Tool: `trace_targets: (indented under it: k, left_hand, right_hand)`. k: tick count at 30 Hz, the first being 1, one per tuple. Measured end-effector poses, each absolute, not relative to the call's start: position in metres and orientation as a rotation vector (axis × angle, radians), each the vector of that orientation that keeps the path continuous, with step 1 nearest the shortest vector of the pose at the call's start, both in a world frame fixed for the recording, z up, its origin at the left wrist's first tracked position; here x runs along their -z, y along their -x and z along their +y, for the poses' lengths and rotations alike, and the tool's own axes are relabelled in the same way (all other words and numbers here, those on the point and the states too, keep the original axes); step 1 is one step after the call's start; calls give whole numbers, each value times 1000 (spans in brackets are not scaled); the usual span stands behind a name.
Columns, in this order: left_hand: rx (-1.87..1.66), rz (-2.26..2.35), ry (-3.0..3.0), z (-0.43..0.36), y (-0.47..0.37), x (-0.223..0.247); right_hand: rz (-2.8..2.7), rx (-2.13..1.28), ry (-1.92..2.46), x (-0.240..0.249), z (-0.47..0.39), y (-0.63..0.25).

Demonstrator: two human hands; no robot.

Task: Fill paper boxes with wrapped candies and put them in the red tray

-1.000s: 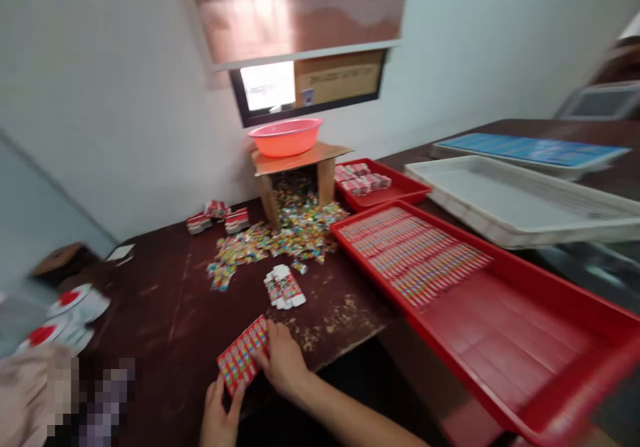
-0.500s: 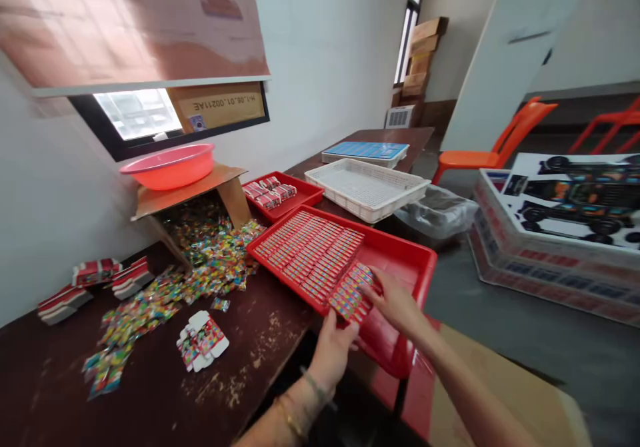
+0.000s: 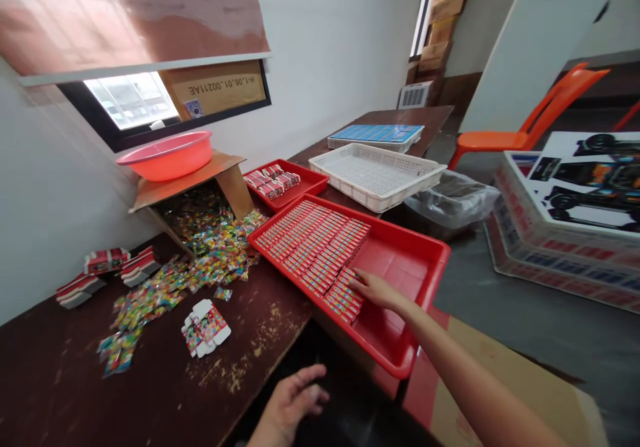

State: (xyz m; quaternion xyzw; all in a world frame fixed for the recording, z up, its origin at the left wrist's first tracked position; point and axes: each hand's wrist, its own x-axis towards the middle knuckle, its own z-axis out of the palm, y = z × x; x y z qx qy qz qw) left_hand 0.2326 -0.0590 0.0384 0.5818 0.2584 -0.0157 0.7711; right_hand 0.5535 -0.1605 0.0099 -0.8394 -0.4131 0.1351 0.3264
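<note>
see small boxes (image 3: 315, 240) in rows at left of red tray (image 3: 397, 260); judge last row (image 3: 344, 297) incomplete. note right hand (image 3: 377, 290) touching it, cannot tell if gripping; left hand (image 3: 291, 397) loosely open off near edge of counter (image 3: 160, 384).

The red tray (image 3: 400, 260) leaves passage at right; small boxes (image 3: 320, 239) block its left.
</note>
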Motion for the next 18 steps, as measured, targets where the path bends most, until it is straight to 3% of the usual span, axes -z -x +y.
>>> trace_targets:
  k: [5, 8, 13, 18]
  left_hand:
    - [-137, 944, -1166, -11, -119, -21]
    - [-300, 1080, -1166, -14, -86, -29]
    - [-349, 1008, -1148, -29, -85, -28]
    - [-105, 840, -1177, -38, -78, -29]
  right_hand:
    - [-1076, -138, 2285, -38, -166, -535]
    - [-1162, 104, 2089, -55, -136, -491]
    - [-1639, -435, 1656, -25, -24, -363]
    - [-2005, -415, 1619, 18, 84, -299]
